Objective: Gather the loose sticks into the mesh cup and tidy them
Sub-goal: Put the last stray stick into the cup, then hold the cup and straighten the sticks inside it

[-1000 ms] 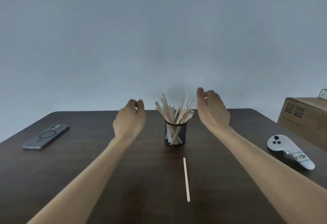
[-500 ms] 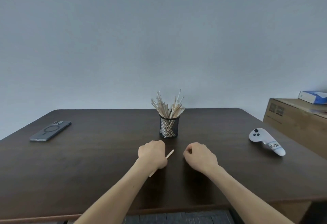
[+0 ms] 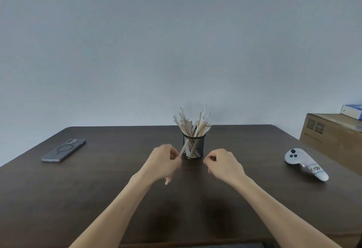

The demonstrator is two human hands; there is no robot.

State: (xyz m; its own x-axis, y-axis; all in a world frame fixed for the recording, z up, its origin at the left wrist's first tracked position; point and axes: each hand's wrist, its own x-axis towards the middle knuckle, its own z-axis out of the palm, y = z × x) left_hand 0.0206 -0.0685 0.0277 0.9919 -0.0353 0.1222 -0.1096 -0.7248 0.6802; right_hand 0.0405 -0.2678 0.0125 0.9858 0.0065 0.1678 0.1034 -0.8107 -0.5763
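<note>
A black mesh cup [image 3: 193,148] stands in the middle of the dark wooden table [image 3: 98,189], filled with several pale wooden sticks [image 3: 191,122] that fan out above its rim. My left hand [image 3: 163,162] hovers just left of and in front of the cup, shut on one loose stick [image 3: 183,148]. That stick is tilted, its upper end crossing the cup's left wall and its lower end poking out below my hand. My right hand [image 3: 223,163] sits to the right front of the cup, fingers curled, with nothing visible in it.
A grey phone [image 3: 63,149] lies face down at the left of the table. At the right lies a white handheld controller [image 3: 305,163]. Beyond the table's right edge stands a cardboard box [image 3: 333,136] with a blue-and-white box [image 3: 351,110] on top.
The stick that lay on the table was picked up by my left hand. Both hands have since risen and moved toward the cup, and the stick now tilts more upright.
</note>
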